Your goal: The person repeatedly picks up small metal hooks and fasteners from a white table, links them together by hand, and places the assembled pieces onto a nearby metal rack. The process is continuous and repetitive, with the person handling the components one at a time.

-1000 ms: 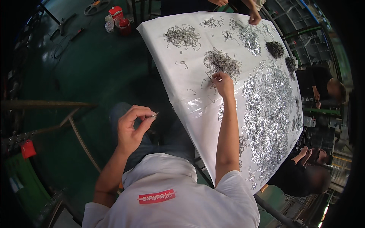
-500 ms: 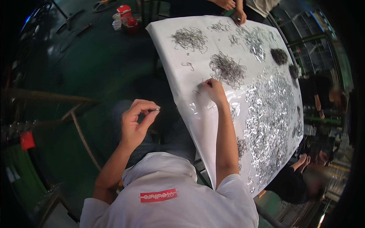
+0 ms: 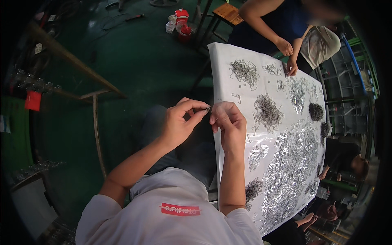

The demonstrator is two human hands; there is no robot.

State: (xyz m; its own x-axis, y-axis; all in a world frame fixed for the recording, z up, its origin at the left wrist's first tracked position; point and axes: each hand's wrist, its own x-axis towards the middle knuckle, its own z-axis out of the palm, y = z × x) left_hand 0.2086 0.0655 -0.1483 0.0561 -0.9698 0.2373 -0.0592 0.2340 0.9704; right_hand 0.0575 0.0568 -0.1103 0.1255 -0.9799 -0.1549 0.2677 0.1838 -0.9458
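Observation:
My left hand (image 3: 179, 124) pinches a small metal piece (image 3: 208, 109) between thumb and fingertips, just off the left edge of the white-covered table (image 3: 222, 77). Close beside those fingertips, my right hand (image 3: 230, 126) has its fingers curled together; whatever it may hold is hidden and slightly blurred. Beyond the right hand lies a pile of dark bent wire hooks (image 3: 267, 112). A broad spread of shiny metal hooks (image 3: 292, 171) covers much of the table to the right. One loose hook (image 3: 237, 98) lies apart near the left edge.
A co-worker's hands (image 3: 289, 61) work at the table's far edge; other people sit along the right side. More dark hook piles (image 3: 244, 73) dot the tabletop. Red containers (image 3: 184, 32) stand on the floor ahead. A metal frame (image 3: 96, 122) rises at my left.
My right hand has come back from beside the dark hook pile to my left fingertips. My left hand has moved up and right, and the view has shifted left.

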